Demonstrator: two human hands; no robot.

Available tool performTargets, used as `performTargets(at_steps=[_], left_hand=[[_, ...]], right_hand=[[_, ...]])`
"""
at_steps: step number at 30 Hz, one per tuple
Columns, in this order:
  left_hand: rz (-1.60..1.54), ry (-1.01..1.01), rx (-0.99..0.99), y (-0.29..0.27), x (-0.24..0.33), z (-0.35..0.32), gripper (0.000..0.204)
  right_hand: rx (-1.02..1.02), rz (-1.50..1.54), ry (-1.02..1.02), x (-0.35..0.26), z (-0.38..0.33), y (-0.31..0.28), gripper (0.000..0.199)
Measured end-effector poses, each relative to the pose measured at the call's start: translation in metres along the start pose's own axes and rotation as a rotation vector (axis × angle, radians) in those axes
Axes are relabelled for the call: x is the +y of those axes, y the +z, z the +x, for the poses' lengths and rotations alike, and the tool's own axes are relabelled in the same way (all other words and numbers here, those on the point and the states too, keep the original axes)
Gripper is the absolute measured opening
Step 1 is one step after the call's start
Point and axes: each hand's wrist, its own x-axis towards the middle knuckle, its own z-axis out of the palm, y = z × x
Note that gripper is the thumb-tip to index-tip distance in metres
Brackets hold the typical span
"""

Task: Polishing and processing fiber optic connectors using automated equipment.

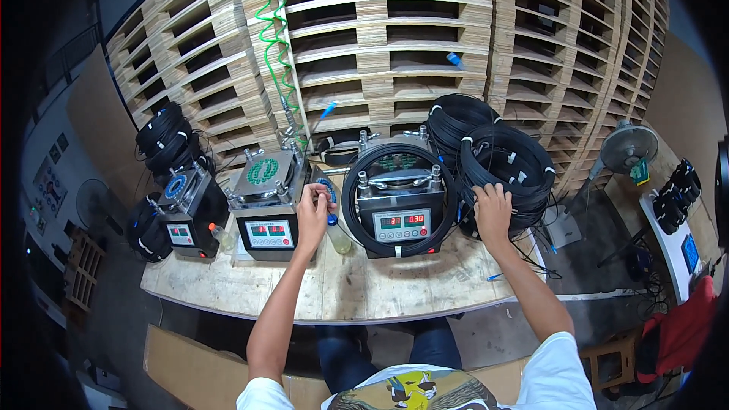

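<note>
My left hand (311,216) is between the middle and right machines with its fingers curled together. Whatever they pinch, if anything, is too small to make out. Close beside it stand a clear bottle with a dark blue cap (339,238) and a round holder of blue pieces (327,190). My right hand (493,212) is closed over the near left side of a black cable coil (524,158), part of a stack. Another black cable coil (452,205) loops upright around the front of the right polishing-type machine (402,216), whose red digits are lit.
The middle machine (268,228) and left machine (182,229) stand on the wooden table (334,281). An orange-capped bottle (220,236) sits between them. More black coils (163,140) lie far left. Behind rise stacked pallets (425,11) and a green air hose (266,30). A fan (629,148) stands right.
</note>
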Motion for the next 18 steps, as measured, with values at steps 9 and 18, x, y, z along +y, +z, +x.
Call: performTargets(at_steps=[9,18], left_hand=[[0.097,0.066,0.218,0.04,-0.027,0.025,0.03],[0.292,0.115,0.305,0.08,-0.042,0.038,0.044]], right_hand=[[0.127,1.004,0.284,-0.03,0.047,0.046,0.035],[0.123,1.109,0.293,-0.039,0.101,0.105,0.031]])
